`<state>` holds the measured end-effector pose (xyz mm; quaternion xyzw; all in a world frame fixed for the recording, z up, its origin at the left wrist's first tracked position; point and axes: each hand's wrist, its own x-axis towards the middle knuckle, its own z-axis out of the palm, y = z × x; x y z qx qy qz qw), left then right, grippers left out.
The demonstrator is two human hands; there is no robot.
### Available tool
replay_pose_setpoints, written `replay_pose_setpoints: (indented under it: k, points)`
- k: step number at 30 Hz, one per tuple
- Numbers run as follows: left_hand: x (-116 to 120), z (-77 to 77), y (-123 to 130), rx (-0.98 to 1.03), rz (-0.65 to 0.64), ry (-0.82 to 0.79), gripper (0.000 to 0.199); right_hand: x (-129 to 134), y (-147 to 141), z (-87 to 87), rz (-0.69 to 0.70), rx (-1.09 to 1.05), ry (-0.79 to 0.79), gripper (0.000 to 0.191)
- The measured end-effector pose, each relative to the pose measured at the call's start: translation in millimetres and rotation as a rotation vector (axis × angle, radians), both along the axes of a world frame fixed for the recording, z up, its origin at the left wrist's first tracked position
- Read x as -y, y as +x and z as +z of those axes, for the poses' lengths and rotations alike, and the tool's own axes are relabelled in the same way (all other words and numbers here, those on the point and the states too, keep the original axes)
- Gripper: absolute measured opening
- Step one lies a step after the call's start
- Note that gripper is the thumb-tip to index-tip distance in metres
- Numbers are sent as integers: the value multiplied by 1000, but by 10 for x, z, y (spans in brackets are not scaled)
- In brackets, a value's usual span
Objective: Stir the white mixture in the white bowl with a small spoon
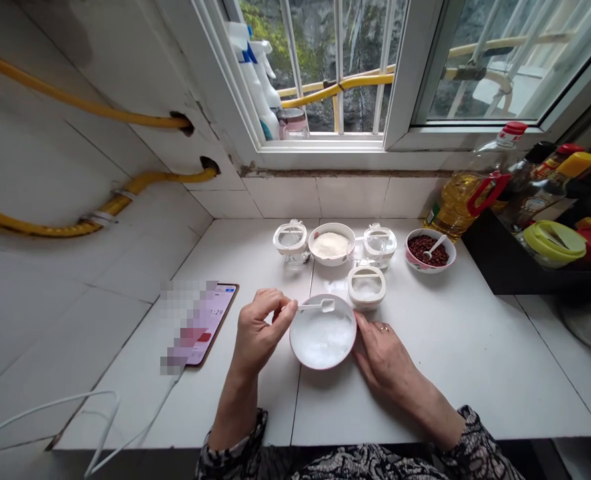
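Observation:
My left hand [264,325] pinches the handle of a small white spoon [327,305], its scoop end held over the far part of a white bowl [324,362]. White contents, which I cannot identify, lie in that bowl. On the bowl's right side, my right hand [384,347] grips the rim, a ring on one finger. Just behind the bowl stands a lidded clear jar [366,288] with white contents. Farther back, a bowl [332,259] of white powder sits between a clear jar [291,241] and another jar [380,245], whose lid seems raised.
A bowl of dark red beans [428,251] with a white spoon in it stands back right, near an oil bottle [455,200] and a black rack [495,257] of bottles. At left lies a phone [210,327] with a white cable [162,400]. A window [325,143] is behind.

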<state>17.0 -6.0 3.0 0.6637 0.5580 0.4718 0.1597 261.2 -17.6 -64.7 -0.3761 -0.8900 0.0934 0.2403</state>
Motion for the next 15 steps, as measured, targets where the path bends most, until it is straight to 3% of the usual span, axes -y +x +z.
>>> replay_pose_setpoints:
  k: [5, 15]
  points:
    - [23, -50, 24, -131, -58, -134, 36, 2, -2, 6, -5, 6, -14, 75]
    - [-7, -161, 216, -237, -127, -164, 33, 2, -5, 4, -12, 13, 8, 74]
